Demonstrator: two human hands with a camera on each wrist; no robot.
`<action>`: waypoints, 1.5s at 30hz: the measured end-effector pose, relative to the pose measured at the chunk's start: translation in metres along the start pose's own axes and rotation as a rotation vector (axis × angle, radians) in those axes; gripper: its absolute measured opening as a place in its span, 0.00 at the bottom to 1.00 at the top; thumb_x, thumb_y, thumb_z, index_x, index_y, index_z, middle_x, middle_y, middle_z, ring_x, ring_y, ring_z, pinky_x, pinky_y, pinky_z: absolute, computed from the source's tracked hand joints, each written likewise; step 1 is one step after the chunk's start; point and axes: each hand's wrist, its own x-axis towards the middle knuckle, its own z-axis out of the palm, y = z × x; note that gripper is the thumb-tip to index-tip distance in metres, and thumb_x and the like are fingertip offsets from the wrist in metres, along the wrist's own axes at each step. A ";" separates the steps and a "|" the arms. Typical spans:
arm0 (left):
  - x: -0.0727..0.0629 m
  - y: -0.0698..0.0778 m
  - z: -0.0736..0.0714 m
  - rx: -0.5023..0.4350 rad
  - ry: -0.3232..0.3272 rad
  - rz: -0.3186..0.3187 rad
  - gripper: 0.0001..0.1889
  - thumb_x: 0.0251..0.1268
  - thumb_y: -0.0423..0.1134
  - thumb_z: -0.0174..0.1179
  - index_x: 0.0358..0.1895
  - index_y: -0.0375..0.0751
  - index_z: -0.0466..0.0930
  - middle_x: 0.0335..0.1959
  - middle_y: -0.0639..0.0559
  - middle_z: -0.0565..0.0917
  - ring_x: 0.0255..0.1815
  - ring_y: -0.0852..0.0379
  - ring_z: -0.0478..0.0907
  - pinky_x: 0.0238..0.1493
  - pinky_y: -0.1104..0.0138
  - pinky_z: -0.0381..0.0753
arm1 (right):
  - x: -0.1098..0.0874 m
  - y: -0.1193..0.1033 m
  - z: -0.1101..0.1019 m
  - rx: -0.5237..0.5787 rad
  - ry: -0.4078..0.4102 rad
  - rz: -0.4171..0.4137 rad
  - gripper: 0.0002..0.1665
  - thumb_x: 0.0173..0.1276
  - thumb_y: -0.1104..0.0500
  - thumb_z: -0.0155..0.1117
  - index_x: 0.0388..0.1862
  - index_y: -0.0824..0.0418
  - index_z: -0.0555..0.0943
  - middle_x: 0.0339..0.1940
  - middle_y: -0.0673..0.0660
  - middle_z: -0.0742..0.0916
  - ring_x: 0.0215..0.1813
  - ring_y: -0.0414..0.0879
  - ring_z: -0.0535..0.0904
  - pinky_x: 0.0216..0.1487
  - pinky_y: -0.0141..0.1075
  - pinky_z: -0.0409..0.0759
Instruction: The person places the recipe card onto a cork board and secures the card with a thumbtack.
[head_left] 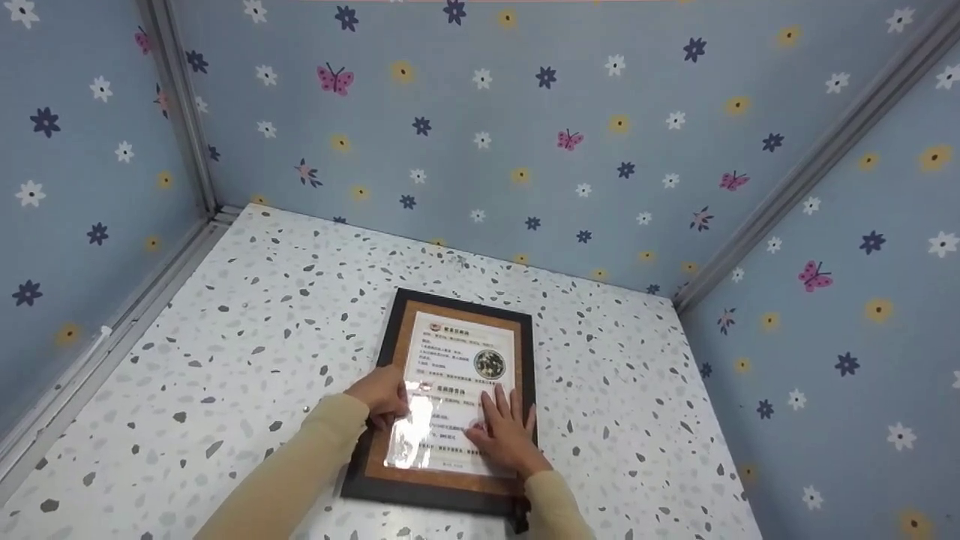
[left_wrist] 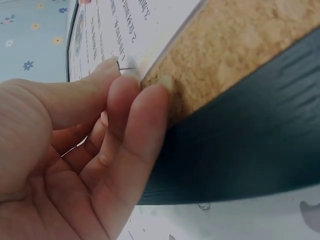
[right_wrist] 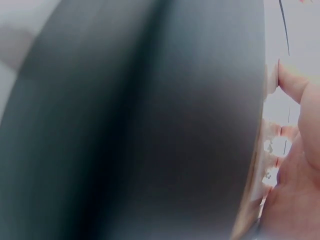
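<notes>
A corkboard (head_left: 393,360) with a dark frame lies on the speckled table, and a glossy printed sheet (head_left: 442,360) covers most of its cork. My left hand (head_left: 380,395) is at the sheet's left edge. In the left wrist view its thumb and fingertips pinch a small thin pin (left_wrist: 127,68), mostly hidden by the fingers, right by the sheet's edge. My right hand (head_left: 506,435) rests on the lower right of the sheet with its fingers spread. The board's dark frame (right_wrist: 200,120) fills much of the right wrist view, blurred, beside the right hand.
The white table (head_left: 247,360) with grey specks extends around the board. Blue flowered panels (head_left: 480,112) stand at the back and both sides, joined by grey metal posts (head_left: 795,172) at the corners.
</notes>
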 end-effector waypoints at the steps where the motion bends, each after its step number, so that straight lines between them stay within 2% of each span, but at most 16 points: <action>1: 0.001 0.001 -0.001 0.002 0.006 0.002 0.03 0.53 0.25 0.66 0.25 0.32 0.83 0.15 0.43 0.82 0.15 0.51 0.81 0.17 0.63 0.81 | 0.001 0.000 -0.001 -0.003 0.008 -0.005 0.48 0.70 0.34 0.55 0.79 0.58 0.57 0.81 0.63 0.52 0.79 0.64 0.36 0.69 0.66 0.27; 11: -0.001 0.003 0.000 0.010 -0.012 -0.033 0.03 0.53 0.26 0.68 0.25 0.33 0.83 0.16 0.43 0.82 0.15 0.51 0.81 0.18 0.62 0.82 | -0.001 0.001 0.001 0.010 0.002 -0.007 0.48 0.70 0.34 0.55 0.79 0.57 0.57 0.81 0.63 0.51 0.79 0.64 0.35 0.69 0.66 0.26; 18: -0.001 0.008 -0.001 0.063 -0.017 0.002 0.06 0.53 0.27 0.70 0.23 0.35 0.84 0.14 0.43 0.82 0.14 0.50 0.81 0.17 0.63 0.81 | -0.001 0.003 -0.001 0.022 0.006 -0.003 0.48 0.70 0.35 0.56 0.79 0.58 0.58 0.81 0.63 0.52 0.79 0.64 0.36 0.69 0.66 0.26; 24: -0.003 0.007 0.001 0.039 -0.030 -0.034 0.07 0.54 0.26 0.69 0.21 0.35 0.83 0.15 0.43 0.82 0.15 0.50 0.81 0.18 0.61 0.82 | -0.003 0.002 0.000 0.036 -0.024 0.008 0.48 0.70 0.34 0.55 0.79 0.58 0.57 0.81 0.63 0.51 0.79 0.64 0.35 0.68 0.66 0.25; 31: 0.001 0.007 -0.002 0.047 -0.034 -0.029 0.07 0.54 0.27 0.70 0.23 0.33 0.82 0.15 0.42 0.82 0.15 0.49 0.82 0.17 0.62 0.81 | 0.002 0.002 0.000 0.035 -0.021 0.015 0.48 0.70 0.34 0.55 0.79 0.57 0.57 0.81 0.62 0.51 0.79 0.63 0.35 0.69 0.65 0.25; 33: 0.002 0.005 -0.003 0.042 -0.018 -0.043 0.06 0.52 0.27 0.72 0.26 0.34 0.83 0.17 0.42 0.82 0.15 0.50 0.81 0.16 0.63 0.79 | 0.003 0.002 0.000 0.038 -0.030 0.011 0.48 0.70 0.33 0.56 0.79 0.57 0.57 0.81 0.62 0.51 0.79 0.63 0.35 0.69 0.65 0.25; 34: 0.003 0.004 -0.004 0.069 0.001 -0.042 0.07 0.51 0.29 0.74 0.27 0.35 0.82 0.17 0.44 0.82 0.15 0.51 0.80 0.16 0.63 0.78 | 0.004 0.003 -0.001 0.042 -0.037 0.009 0.48 0.69 0.33 0.56 0.79 0.56 0.57 0.81 0.62 0.51 0.79 0.63 0.34 0.69 0.65 0.26; 40: 0.002 -0.006 -0.003 0.301 0.147 0.002 0.20 0.42 0.46 0.81 0.19 0.42 0.76 0.17 0.51 0.76 0.19 0.54 0.72 0.21 0.62 0.72 | 0.005 0.017 -0.010 0.118 -0.089 -0.023 0.51 0.66 0.38 0.65 0.79 0.58 0.58 0.81 0.60 0.52 0.80 0.61 0.36 0.71 0.63 0.27; 43: 0.000 -0.007 -0.001 0.291 0.175 -0.031 0.22 0.41 0.49 0.81 0.25 0.38 0.79 0.19 0.49 0.77 0.21 0.53 0.72 0.24 0.60 0.73 | 0.003 0.024 -0.016 0.170 -0.114 -0.046 0.52 0.64 0.40 0.68 0.78 0.61 0.58 0.81 0.60 0.52 0.80 0.60 0.36 0.71 0.62 0.27; 45: -0.001 -0.003 -0.002 0.293 0.177 -0.052 0.23 0.41 0.49 0.81 0.29 0.35 0.80 0.21 0.48 0.78 0.22 0.52 0.74 0.25 0.59 0.75 | 0.003 0.027 -0.020 0.189 -0.125 -0.057 0.53 0.63 0.40 0.69 0.78 0.61 0.58 0.81 0.60 0.52 0.80 0.60 0.35 0.71 0.61 0.26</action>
